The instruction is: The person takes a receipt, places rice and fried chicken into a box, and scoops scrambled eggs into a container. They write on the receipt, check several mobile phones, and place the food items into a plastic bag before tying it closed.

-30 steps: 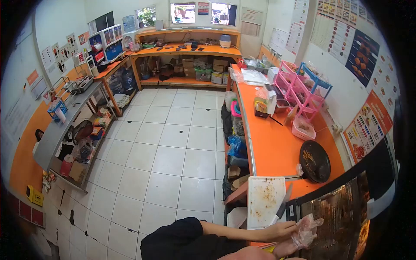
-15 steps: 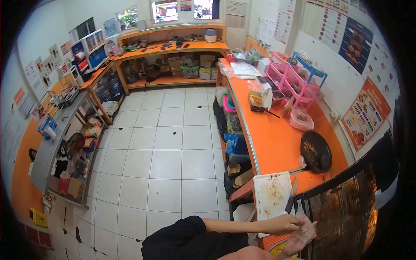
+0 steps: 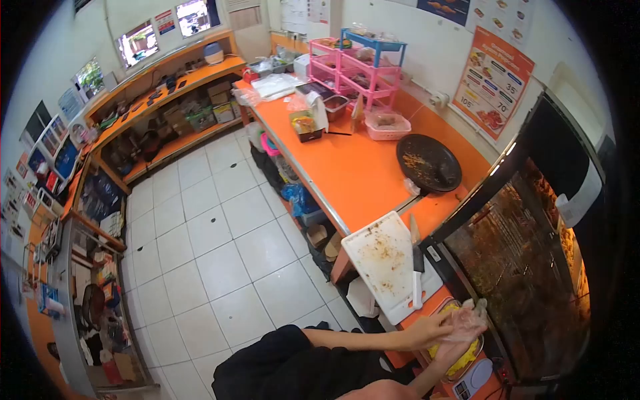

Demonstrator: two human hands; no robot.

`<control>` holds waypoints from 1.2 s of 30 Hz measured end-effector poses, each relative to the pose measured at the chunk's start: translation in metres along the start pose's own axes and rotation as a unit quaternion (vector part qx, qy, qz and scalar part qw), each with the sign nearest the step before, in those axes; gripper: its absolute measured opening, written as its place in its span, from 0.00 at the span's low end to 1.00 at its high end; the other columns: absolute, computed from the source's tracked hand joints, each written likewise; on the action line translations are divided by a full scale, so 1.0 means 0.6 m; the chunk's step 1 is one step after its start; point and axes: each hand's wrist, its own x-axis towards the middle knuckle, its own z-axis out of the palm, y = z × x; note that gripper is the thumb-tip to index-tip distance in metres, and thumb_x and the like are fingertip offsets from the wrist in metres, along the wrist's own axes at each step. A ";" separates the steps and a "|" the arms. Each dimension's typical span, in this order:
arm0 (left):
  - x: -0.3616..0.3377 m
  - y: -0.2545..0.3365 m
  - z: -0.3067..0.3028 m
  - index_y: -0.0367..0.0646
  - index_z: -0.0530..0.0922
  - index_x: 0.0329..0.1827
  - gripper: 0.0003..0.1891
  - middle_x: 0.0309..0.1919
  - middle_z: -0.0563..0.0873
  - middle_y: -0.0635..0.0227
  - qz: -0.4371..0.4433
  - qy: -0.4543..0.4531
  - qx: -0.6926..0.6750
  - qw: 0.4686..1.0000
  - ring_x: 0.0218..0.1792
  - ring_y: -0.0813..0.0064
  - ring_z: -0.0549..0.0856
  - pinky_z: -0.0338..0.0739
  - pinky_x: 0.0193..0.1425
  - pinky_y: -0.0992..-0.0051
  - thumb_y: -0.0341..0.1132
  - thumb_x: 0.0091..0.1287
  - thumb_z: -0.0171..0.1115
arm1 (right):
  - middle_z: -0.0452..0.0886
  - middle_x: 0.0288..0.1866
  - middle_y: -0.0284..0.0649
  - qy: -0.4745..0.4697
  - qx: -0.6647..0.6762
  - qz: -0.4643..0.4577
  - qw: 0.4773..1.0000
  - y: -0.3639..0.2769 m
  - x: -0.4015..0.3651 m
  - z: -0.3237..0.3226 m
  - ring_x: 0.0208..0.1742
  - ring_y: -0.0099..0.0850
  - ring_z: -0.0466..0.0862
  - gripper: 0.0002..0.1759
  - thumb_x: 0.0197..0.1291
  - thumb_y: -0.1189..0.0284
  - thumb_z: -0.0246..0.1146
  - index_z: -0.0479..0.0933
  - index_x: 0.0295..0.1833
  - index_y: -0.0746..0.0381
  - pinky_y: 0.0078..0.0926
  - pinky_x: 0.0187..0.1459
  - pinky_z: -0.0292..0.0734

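Observation:
My left hand point(image 3: 430, 330) reaches across from the left, its fingers pinching a clear plastic glove point(image 3: 460, 325) near the wrist of my right hand. My right hand point(image 3: 470, 327) is inside that glove, with fingers stretched toward the upper right; loose plastic blurs their outline. Beneath both hands is a container of yellow food point(image 3: 463, 360), partly covered by them. A white kitchen scale point(image 3: 472, 379) lies just below it. Above my hands rests a stained white cutting board point(image 3: 377, 257), with a white-handled knife point(image 3: 417, 283) along its right edge.
A glass-fronted cabinet point(image 3: 513, 267) stands close on the right. Farther along the orange counter point(image 3: 340, 177) are a black pan point(image 3: 429, 163), a pink basket point(image 3: 387, 125) and pink shelf racks point(image 3: 357, 73). Tiled floor point(image 3: 200, 267) lies to the left.
My view has turned to the right, bringing the kitchen scale and more of the yellow food into sight. My left hand still grips the glove on my right hand.

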 end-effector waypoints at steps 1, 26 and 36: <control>0.000 0.006 0.014 0.42 0.72 0.42 0.14 0.33 0.68 0.60 -0.005 -0.024 -0.020 1.000 0.32 0.61 0.75 0.69 0.30 0.65 0.24 0.51 0.58 | 0.64 0.63 0.44 0.010 -0.019 -0.009 1.000 -0.009 0.000 -0.016 0.64 0.36 0.65 0.29 0.66 0.54 0.44 0.57 0.66 0.60 0.35 0.64 0.60; 0.079 -0.023 0.222 0.38 0.76 0.47 0.13 0.36 0.81 0.51 -0.139 -0.301 -0.154 0.931 0.37 0.50 0.80 0.74 0.40 0.61 0.27 0.59 0.52 | 0.71 0.52 0.51 0.008 -0.647 0.054 0.761 -0.120 -0.066 -0.131 0.57 0.45 0.68 0.22 0.51 0.69 0.59 0.68 0.52 0.66 0.38 0.53 0.64; 0.051 0.044 0.280 0.42 0.75 0.40 0.10 0.42 0.77 0.62 0.128 -0.386 -0.164 0.899 0.41 0.61 0.79 0.76 0.40 0.62 0.34 0.57 0.57 | 0.61 0.62 0.47 0.019 -0.183 -0.014 0.983 -0.149 -0.036 -0.171 0.64 0.46 0.63 0.29 0.58 0.59 0.52 0.62 0.61 0.63 0.42 0.61 0.58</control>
